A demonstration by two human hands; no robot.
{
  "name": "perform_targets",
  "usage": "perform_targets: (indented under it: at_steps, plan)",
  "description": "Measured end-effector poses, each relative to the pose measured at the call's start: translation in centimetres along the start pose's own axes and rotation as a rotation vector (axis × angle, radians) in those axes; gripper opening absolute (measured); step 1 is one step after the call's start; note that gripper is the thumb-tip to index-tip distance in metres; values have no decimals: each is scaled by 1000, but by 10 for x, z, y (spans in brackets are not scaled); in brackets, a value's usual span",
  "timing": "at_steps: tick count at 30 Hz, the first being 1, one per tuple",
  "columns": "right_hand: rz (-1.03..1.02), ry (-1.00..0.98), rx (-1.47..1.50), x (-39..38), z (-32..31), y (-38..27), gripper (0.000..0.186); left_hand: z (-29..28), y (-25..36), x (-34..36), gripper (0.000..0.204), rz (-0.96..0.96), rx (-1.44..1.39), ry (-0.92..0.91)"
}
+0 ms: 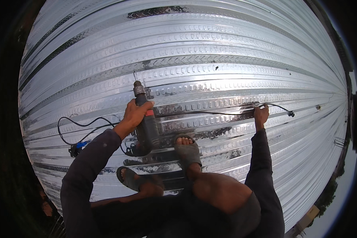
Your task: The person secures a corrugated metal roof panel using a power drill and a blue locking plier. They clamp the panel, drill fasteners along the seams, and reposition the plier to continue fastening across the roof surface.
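Note:
My left hand (133,118) is closed around the front body of a dark power drill (148,131) with a red band. The drill's metal chuck (138,89) points away from me, and a thin bit stands out of it above the ribbed metal sheet. Out to the right, my right hand (261,116) is closed on a black cable (210,113) that runs across the sheet. Beyond my fingers the cable curves on to a small dark end piece (291,114).
Shiny corrugated metal decking (210,39) spreads all around. A black cord loop (87,124) with a blue-and-black piece (77,148) lies left of my arm. My sandalled feet (188,150) stand on the ribs below the drill. Thin rods (339,142) show at the right edge.

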State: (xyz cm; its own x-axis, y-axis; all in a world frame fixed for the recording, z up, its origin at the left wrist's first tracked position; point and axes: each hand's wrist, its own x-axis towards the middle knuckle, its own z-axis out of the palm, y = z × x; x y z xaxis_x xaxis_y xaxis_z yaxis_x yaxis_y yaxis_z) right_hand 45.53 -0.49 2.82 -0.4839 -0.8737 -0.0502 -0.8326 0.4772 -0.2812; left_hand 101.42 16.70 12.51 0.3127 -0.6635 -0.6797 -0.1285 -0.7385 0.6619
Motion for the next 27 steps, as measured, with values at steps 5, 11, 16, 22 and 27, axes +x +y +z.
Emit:
perform_targets:
  at_steps: [5,11,16,22,27]
  plan:
    - [561,-303,1047,33,-11,69,11,36,10,-15,73,131,275,53]
    - [-98,-500,719,115,-121,149,18,63,-14,-59,70,260,294,-162]
    - [-416,-292,-7,117,-225,116,41,65,1,-100,61,237,461,-18]
    - [-208,-220,-249,116,-377,184,52,40,44,-151,55,88,224,-18]
    - [-160,-53,-39,142,-540,270,61,5,138,-206,43,97,63,-5]
